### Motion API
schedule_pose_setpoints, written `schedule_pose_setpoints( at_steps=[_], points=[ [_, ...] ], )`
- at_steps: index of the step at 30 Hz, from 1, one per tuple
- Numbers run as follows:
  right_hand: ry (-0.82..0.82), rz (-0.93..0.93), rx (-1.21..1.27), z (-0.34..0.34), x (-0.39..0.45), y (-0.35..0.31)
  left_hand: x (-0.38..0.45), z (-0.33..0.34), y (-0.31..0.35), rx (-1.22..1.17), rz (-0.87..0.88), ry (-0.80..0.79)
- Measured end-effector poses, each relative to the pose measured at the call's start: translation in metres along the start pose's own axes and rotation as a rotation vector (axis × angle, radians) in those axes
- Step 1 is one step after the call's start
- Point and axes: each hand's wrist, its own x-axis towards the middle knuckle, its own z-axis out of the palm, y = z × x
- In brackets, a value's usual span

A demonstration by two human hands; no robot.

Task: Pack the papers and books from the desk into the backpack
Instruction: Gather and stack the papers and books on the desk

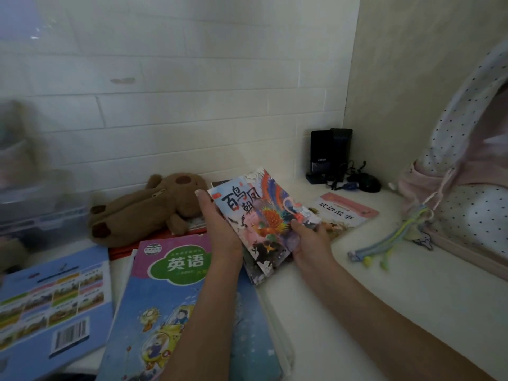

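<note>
Above the white worktop, the left hand and right hand are gripping a small stack of picture books by opposite edges, left of the dotted backpack, where a loosening pinch could be spilling the lower books.

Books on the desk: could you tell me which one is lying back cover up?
The light-blue book at the far left: its barcode and grid of small pictures face up, while the English textbook and pink-banded storybook show titled fronts.

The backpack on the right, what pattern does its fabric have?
White with small dark polka dots and pale pink trim; the backpack shows best in the head view.
</note>
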Motion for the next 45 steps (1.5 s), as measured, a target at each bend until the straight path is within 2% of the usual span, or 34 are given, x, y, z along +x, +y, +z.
schedule_pose_setpoints(
  at_steps=[2, 4, 7, 8, 10, 12, 13, 16, 18, 22, 25, 26, 27, 30, 31, 34, 37, 42, 45],
  points=[
    [0.049, -0.092, -0.353, -0.002, 0.000, 0.001, 0.002, -0.002, -0.003, 0.216, 0.045, -0.023],
    [0.026, -0.315, -0.801, -0.002, -0.004, -0.006, 0.007, -0.006, -0.009, 0.456, 0.170, 0.135],
    [-0.007, -0.597, -1.194, -0.011, 0.001, -0.020, 0.008, -0.012, -0.009, 0.480, 0.224, 0.330],
    [-0.001, -0.606, -1.445, -0.018, 0.008, -0.023, 0.009, -0.015, -0.008, 0.466, 0.235, 0.388],
    [-0.002, -0.430, -1.921, -0.036, 0.022, -0.029, 0.008, -0.017, -0.004, 0.460, 0.235, 0.472],
    [0.021, -0.252, -1.976, -0.045, 0.029, -0.034, 0.009, -0.020, -0.002, 0.441, 0.232, 0.511],
    [0.041, -0.253, -1.968, -0.045, 0.031, -0.035, 0.009, -0.020, -0.002, 0.442, 0.226, 0.504],
    [0.038, -0.500, -2.164, -0.029, 0.022, -0.035, 0.009, -0.019, -0.004, 0.427, 0.248, 0.435],
    [0.018, -0.651, -2.130, -0.025, 0.014, -0.037, 0.010, -0.018, -0.004, 0.398, 0.265, 0.375],
    [0.168, -0.784, -1.769, -0.039, 0.008, -0.061, 0.014, -0.015, -0.003, 0.311, 0.196, 0.215],
    [0.154, -0.629, -1.776, -0.048, 0.012, -0.075, 0.009, -0.009, -0.002, 0.256, 0.124, 0.066],
    [0.118, -0.570, -1.765, -0.049, 0.014, -0.078, 0.006, -0.007, -0.001, 0.235, 0.111, 0.003],
    [0.044, -0.522, -1.640, -0.046, 0.010, -0.080, 0.003, -0.006, 0.002, 0.215, 0.106, -0.064],
    [-0.317, -0.291, -0.846, -0.029, -0.008, -0.088, -0.006, -0.004, 0.010, 0.241, 0.135, -0.275],
    [-0.416, -0.289, -0.732, -0.026, -0.011, -0.091, -0.010, -0.002, 0.011, 0.280, 0.156, -0.339],
    [-0.502, -0.375, -0.650, -0.025, -0.016, -0.097, -0.021, 0.004, 0.011, 0.427, 0.203, -0.503],
    [-0.531, -0.345, -0.626, -0.032, -0.015, -0.101, -0.023, 0.006, 0.009, 0.465, 0.211, -0.581],
    [-0.542, -0.280, -0.683, -0.031, -0.019, -0.096, -0.026, 0.007, 0.002, 0.573, 0.187, -0.603],
    [-0.514, -0.392, -0.698, -0.028, -0.017, -0.096, -0.024, 0.007, 0.001, 0.543, 0.195, -0.566]
  ],
)
